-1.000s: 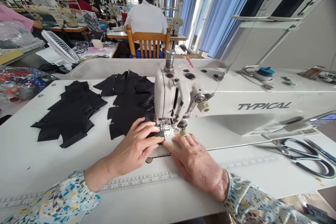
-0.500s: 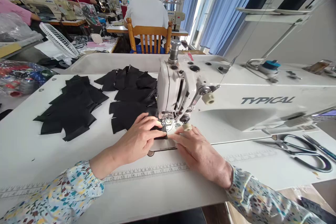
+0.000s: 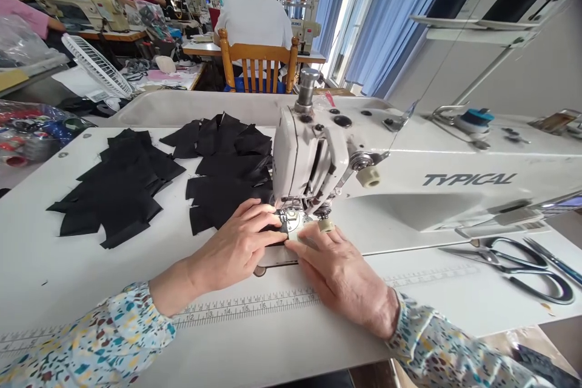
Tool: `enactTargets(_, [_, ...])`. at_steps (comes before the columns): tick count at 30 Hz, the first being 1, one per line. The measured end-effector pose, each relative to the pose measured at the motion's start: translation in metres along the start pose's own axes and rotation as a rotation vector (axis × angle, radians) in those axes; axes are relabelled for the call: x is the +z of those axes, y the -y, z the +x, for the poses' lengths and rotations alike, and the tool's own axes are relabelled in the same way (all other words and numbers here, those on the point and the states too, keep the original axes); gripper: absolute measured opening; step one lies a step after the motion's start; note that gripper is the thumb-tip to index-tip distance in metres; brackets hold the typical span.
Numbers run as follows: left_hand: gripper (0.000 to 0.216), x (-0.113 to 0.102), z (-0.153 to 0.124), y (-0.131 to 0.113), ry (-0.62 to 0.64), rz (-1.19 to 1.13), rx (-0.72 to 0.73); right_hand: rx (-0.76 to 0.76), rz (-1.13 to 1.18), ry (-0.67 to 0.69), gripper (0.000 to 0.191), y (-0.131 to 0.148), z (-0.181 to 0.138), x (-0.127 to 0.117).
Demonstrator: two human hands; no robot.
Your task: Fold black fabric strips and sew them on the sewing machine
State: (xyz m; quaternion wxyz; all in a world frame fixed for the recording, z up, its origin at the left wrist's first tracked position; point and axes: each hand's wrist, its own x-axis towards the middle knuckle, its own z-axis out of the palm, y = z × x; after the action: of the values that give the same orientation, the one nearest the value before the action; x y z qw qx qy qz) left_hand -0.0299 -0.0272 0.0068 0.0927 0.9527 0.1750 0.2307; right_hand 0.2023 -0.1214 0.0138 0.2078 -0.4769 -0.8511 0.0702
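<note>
My left hand point(image 3: 236, 245) presses its fingers on a black fabric piece point(image 3: 275, 236) beside the presser foot point(image 3: 291, 221) of a white industrial sewing machine point(image 3: 300, 160). My right hand point(image 3: 339, 276) lies flat on the machine bed, its fingertip at the fabric's edge, and a pale band point(image 3: 326, 225) circles one finger. The needle area is partly hidden by the machine head and my fingers. Two loose piles of cut black fabric pieces point(image 3: 227, 179) point(image 3: 113, 191) lie on the white sewing table point(image 3: 36, 254) to the left of my hands.
A measuring scale point(image 3: 245, 309) runs along the table's front edge. Large steel scissors point(image 3: 509, 264) lie at the right. Ahead, a co-worker point(image 3: 252, 18) sits on a wooden chair. A white fan point(image 3: 95, 66) and a plastic bag of coloured items point(image 3: 34, 133) stand at the left.
The view has swung slightly, shifting the machine rightward in the picture. My hands have stayed close to the presser foot, with the black piece under my left fingers.
</note>
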Motion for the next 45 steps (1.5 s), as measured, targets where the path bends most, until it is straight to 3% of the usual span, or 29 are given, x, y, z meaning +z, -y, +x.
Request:
enactTargets(13, [0.038,-0.004,-0.007,0.001,-0.030,0.034,0.064,-0.010,-0.114,-0.014,0.039,0.005,-0.006,0.008])
enactTargets(45, [0.043,-0.008,0.000,-0.004,-0.006,0.096,-0.018,-0.013,-0.155,0.007,0.040,0.007,-0.006,0.009])
